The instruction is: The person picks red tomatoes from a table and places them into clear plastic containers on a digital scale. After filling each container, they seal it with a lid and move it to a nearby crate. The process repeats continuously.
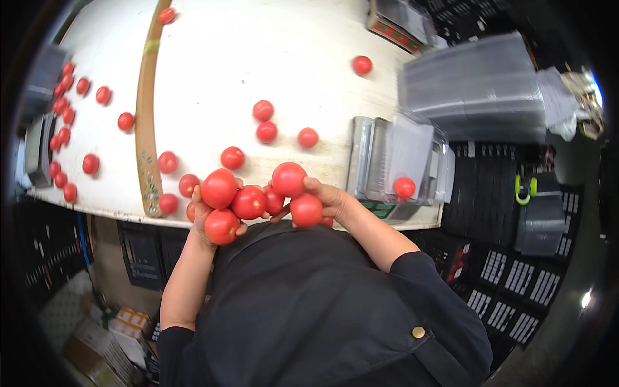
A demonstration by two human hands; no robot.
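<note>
Close to my body, above the near edge of the white table (pixel 285 53), both hands hold red tomatoes. My left hand (pixel 205 220) grips a cluster of three: a large tomato (pixel 219 188) on top, another (pixel 222 226) below it and one (pixel 249 202) beside them. In my right hand (pixel 326 196) are an upper tomato (pixel 289 179) and a lower one (pixel 306 210); a further tomato (pixel 274 201) lies between the two hands, and which hand holds it I cannot tell. Several loose tomatoes (pixel 232 158) rest on the table just beyond.
A brown divider strip (pixel 147 96) crosses the table at left, with several tomatoes (pixel 90 164) past it. To the right, a tomato (pixel 404 187) sits on clear plastic trays (pixel 408 145) over a scale (pixel 382 210). Stacked clear containers (pixel 474 92) and black crates (pixel 483 193) stand farther right.
</note>
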